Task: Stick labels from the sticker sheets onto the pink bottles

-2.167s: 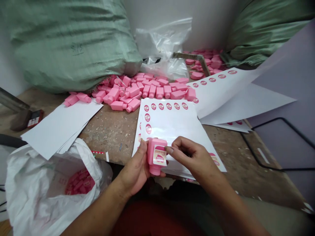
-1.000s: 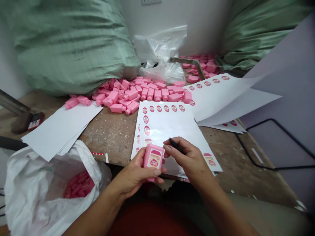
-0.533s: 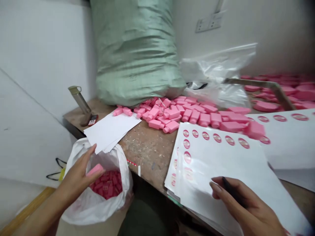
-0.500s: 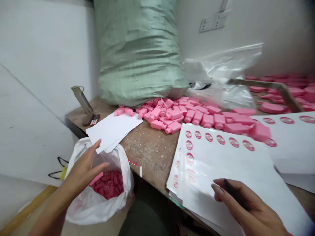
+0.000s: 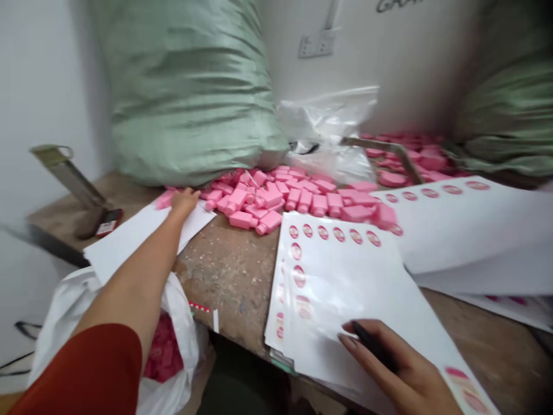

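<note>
Rust-red sleeve (image 5: 97, 369), apparently dark trousers (image 5: 242, 383)

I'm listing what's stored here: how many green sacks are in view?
2: the left sack behind the near pink bottles, and the right sack at the frame's right edge. Others could be hidden.

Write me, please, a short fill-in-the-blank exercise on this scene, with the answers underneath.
1. The right hand holds a slim object coloured ____.
2. The left hand is close to bottles coloured ____.
3. The sticker sheet below the right hand has ____ oval stickers along its far edge.
4. The open bag by the table is coloured ____.

Missing words: black; pink; six; white.
</note>
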Demonstrator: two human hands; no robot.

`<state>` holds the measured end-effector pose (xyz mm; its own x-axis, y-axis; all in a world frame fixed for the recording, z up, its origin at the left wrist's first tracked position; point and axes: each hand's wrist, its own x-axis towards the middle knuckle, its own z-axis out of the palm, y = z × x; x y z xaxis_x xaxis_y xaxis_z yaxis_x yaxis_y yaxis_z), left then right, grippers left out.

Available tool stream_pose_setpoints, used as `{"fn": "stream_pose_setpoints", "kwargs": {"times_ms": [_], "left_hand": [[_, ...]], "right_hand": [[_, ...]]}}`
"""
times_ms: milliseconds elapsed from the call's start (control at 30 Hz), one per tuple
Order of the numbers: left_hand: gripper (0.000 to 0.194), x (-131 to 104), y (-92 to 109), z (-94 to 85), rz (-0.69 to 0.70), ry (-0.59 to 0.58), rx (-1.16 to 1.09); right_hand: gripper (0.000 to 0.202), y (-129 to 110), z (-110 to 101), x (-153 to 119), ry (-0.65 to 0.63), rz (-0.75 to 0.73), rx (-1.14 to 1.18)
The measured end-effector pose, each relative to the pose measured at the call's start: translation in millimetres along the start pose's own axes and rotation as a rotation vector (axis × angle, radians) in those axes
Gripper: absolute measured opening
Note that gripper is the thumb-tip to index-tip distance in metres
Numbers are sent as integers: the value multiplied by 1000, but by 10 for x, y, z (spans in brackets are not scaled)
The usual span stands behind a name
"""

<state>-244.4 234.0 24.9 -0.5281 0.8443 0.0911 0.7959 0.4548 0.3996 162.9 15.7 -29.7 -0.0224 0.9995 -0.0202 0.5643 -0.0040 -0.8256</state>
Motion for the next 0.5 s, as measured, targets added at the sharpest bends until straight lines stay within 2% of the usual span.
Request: {"fn": "stream_pose_setpoints", "kwargs": {"times_ms": [100,167,267,333,400,467,500], "left_hand": [[37,-89,-46,24,-11,10,-36],[38,-204,-104,-39,-1,8,-84],[57,-437,-129,-200,8,14,-198],[67,-665,-67,-290,15,-3,-313],[56,-978,54,-329,42,-99,-458],[40,-1364,220,-304,74,-249,-603],[39,-1568,314,-269,75,-328,-695]], "right_hand": [[33,-188,-3,-13,-120,-6,-137],[34,-257,17,-15,-163,-2,-252],[33,-260,52,1,-137,-39,-403],[30,-229,73,41,-106,-86,-439],[27,-210,91,104,-86,-120,-441],[24,-219,106,178,-88,-116,-445],[23,-233,111,215,-97,-99,-453]]}}
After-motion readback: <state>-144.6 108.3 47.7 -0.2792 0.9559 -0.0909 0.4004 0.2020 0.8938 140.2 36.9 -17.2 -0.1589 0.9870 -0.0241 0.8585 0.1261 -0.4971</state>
